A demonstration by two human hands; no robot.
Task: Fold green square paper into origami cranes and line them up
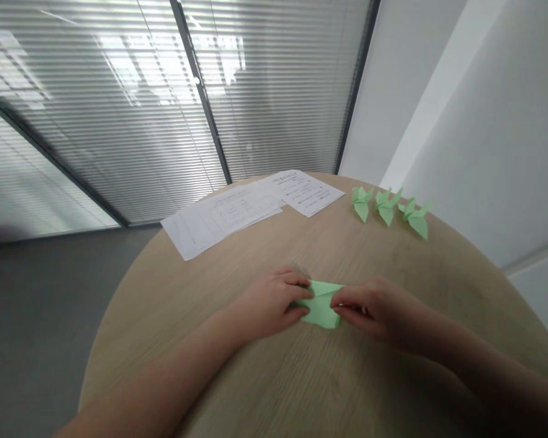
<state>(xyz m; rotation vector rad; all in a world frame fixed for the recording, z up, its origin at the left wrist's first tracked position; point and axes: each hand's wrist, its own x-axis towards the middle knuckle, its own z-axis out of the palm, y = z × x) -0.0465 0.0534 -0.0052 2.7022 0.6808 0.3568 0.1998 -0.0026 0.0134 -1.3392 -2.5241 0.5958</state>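
A sheet of light green origami paper point(322, 307), partly folded, lies on the round wooden table point(256, 383) between my hands. My left hand point(278, 302) rests over its left side, fingers spread and pressing it down. At the right edge, my right hand point(365, 307) has thumb and forefinger pinched together on the paper. The fingers hide both ends of the sheet, so its full outline cannot be made out.
Three folded green paper cranes point(385, 205) stand in a row near the table's far right edge. Printed white sheets point(232, 213) overlap along the far left side. Beyond are a glass partition with blinds point(278, 91) and a white wall point(497, 140).
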